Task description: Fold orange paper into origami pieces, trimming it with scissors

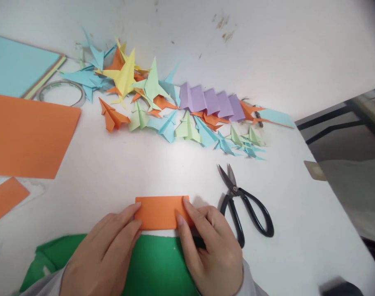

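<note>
A folded orange paper [159,213], a small flat rectangle, lies on the white table just beyond a green sheet [158,263]. My left hand [105,248] holds its left end, fingertips at the edge and the thumb side hidden underneath. On the right end, my right hand [210,248] presses with thumb and forefinger, the other fingers curled behind. Black-handled scissors [235,191] rest beside my right hand, blades pointing away from me and slightly apart.
Folded paper planes [126,74] in several colours are heaped along the wall, with a purple pleated paper [210,98] among them. To the left are a large orange sheet [27,135], blue sheets [17,65], a tape roll [82,96] and an orange strip [8,199].
</note>
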Demonstrator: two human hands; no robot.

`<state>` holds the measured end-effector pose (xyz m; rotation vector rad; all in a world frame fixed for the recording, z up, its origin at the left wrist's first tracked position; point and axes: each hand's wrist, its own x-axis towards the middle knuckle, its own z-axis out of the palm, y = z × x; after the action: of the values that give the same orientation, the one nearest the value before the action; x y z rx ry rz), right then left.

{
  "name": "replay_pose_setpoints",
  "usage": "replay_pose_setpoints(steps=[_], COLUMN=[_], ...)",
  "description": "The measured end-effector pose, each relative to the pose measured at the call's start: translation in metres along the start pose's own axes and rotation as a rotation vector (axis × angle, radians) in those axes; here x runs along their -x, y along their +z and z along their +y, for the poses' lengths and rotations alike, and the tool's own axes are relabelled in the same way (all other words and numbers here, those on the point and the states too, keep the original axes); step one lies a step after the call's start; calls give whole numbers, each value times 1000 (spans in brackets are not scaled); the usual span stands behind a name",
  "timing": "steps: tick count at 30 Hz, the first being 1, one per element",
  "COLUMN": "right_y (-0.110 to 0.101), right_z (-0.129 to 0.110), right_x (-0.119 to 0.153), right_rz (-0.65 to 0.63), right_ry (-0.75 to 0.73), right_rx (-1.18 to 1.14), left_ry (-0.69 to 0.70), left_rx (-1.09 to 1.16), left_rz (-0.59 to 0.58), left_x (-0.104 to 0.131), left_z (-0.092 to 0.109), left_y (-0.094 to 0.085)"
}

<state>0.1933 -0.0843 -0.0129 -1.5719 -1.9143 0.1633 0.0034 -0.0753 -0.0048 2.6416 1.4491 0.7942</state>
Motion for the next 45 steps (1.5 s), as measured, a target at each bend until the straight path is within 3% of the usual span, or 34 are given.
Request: replay_pose_setpoints(steps=[30,36,45], right_y=[2,2,2], right_z=[3,8,9], right_x=[1,4,5], right_rz=[1,-44,-48], right_ry=[-19,-30,-41], right_rx=[26,15,19], left_ry=[6,-42,-73], left_rx=[-13,36,81], left_rz=[32,-60,-56], left_x=[2,14,11], left_z=[3,0,1], left_y=[1,3,3])
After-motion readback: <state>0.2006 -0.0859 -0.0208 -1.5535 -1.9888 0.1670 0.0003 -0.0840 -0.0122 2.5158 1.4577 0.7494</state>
